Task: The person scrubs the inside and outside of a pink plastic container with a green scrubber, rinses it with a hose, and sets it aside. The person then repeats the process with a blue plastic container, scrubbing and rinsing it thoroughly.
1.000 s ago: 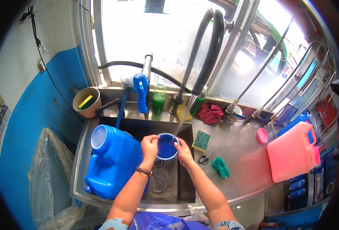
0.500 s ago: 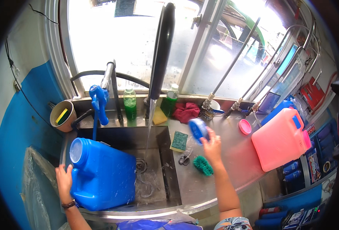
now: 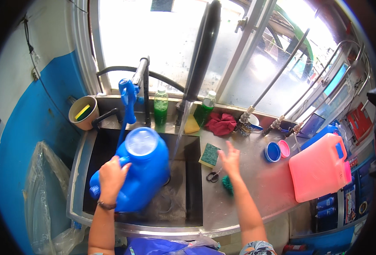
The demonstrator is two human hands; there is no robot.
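My left hand (image 3: pixel 112 176) is wrapped round the handle of a blue plastic jug (image 3: pixel 147 176), tilted in the sink with its wide mouth uncapped. Water runs from a black hose spout (image 3: pixel 198 59) beside the jug. My right hand (image 3: pixel 230 160) is empty, fingers spread, above the steel counter. Nearest to it are a green-and-yellow sponge (image 3: pixel 209 155) and a green scrubbing pad (image 3: pixel 227 185), partly hidden by my right wrist. A small dark looped item (image 3: pixel 213 177) lies near the sponge. A blue cap (image 3: pixel 273 152) rests beside a pink cap (image 3: pixel 284 148).
A pink jug (image 3: pixel 317 170) lies on the counter's right side. Along the back stand green liquid bottles (image 3: pixel 161 108), a red cloth (image 3: pixel 221 124) and a mug (image 3: pixel 252 121). Left of the sink (image 3: pixel 192 208) are a blue-handled tap (image 3: pixel 128 100) and a beige pot (image 3: pixel 84 114).
The blue cap has left my right hand and now lies beside the pink cap. My left hand has gripped the jug's handle, and the jug has turned and tilted in the sink.
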